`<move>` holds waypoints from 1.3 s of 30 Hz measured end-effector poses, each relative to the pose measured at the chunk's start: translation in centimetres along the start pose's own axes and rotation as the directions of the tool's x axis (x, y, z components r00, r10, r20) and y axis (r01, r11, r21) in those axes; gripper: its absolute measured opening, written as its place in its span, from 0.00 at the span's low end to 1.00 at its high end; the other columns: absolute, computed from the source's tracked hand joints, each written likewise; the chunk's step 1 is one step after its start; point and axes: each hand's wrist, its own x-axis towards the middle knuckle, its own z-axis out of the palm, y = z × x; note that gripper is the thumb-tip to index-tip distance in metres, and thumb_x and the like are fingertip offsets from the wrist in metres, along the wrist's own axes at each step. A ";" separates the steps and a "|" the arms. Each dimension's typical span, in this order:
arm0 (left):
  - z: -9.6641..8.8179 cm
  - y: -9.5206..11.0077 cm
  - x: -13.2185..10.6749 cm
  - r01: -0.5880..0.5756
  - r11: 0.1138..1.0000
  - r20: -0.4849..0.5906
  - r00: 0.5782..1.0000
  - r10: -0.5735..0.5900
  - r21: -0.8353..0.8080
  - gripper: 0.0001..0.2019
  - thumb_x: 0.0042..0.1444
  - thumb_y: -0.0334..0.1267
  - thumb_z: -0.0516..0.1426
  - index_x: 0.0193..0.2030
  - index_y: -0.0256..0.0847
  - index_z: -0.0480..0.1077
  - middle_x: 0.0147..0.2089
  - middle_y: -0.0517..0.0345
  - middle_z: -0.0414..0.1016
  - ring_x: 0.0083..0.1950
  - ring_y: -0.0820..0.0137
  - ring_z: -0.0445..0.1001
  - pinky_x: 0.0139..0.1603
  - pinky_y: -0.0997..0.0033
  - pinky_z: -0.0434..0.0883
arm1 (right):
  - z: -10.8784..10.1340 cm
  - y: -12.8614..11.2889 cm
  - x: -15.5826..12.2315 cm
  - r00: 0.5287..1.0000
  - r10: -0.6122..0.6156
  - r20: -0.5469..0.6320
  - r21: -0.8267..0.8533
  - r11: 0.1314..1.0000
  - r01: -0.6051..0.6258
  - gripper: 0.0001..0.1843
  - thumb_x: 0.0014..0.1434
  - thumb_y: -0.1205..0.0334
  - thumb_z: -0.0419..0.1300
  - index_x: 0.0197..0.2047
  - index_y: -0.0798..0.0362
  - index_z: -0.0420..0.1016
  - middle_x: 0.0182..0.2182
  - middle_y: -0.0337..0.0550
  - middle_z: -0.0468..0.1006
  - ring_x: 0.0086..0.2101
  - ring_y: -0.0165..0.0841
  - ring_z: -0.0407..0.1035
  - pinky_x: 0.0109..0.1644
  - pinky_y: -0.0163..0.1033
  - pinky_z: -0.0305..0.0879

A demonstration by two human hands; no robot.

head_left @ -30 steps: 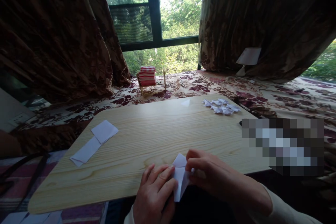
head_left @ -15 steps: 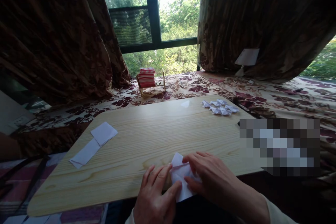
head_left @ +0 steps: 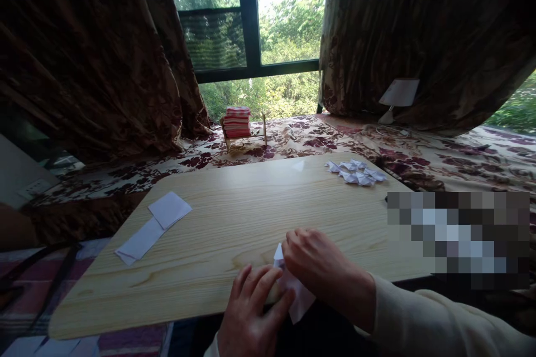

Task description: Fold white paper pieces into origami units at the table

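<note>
A sheet of white paper [head_left: 300, 297], partly folded, lies at the near edge of the wooden table [head_left: 234, 206], its lower corner jutting past that edge. My left hand [head_left: 254, 307] steadies the sheet from the left, thumb and fingertips on it and fingers somewhat spread. Curled over the paper's upper right part is my right hand [head_left: 322, 262], its fingertips pressed onto a fold. The right hand hides much of the crease beneath it. A narrow folded tip shows between the two hands.
Several small folded paper pieces [head_left: 355, 172] sit in a group at the table's far right. White paper sheets [head_left: 170, 209] overlap on the left. Beyond the table are a stack of red-striped cloth [head_left: 237, 122] on a small stand and a white lamp [head_left: 400, 92]. A blurred-out patch covers the right side.
My right hand has turned over and closed its fingers on the paper, drawing its upper right side inward so less shows. My left hand has stayed nearly in place.
</note>
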 end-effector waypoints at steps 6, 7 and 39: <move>-1.2 0.3 0.8 0.052 0.994 0.043 0.998 -0.048 -0.095 0.17 0.57 0.29 0.47 0.47 0.45 0.70 0.50 0.55 0.75 0.54 0.60 0.67 0.58 0.53 0.57 | 1.8 0.9 -1.4 0.971 0.226 -0.074 0.162 0.964 -0.212 0.09 0.55 0.77 0.56 0.30 0.55 0.72 0.28 0.43 0.75 0.29 0.35 0.71 0.27 0.37 0.52; -1.6 0.5 1.4 0.091 0.984 0.059 0.995 -0.082 -0.152 0.17 0.56 0.29 0.46 0.46 0.46 0.70 0.49 0.56 0.76 0.53 0.60 0.68 0.57 0.53 0.57 | 2.0 1.0 -1.5 0.963 0.258 -0.079 0.211 0.949 -0.236 0.09 0.56 0.76 0.56 0.29 0.54 0.72 0.28 0.42 0.75 0.30 0.34 0.71 0.27 0.37 0.52; -1.1 -1.3 7.3 0.624 0.768 0.232 0.776 -0.587 -0.145 0.09 0.49 0.32 0.56 0.36 0.45 0.75 0.31 0.58 0.72 0.37 0.65 0.70 0.40 0.66 0.62 | 4.4 1.0 -3.1 0.888 0.448 -0.103 0.623 0.725 -0.293 0.08 0.55 0.67 0.52 0.25 0.51 0.66 0.25 0.38 0.72 0.27 0.31 0.65 0.31 0.35 0.52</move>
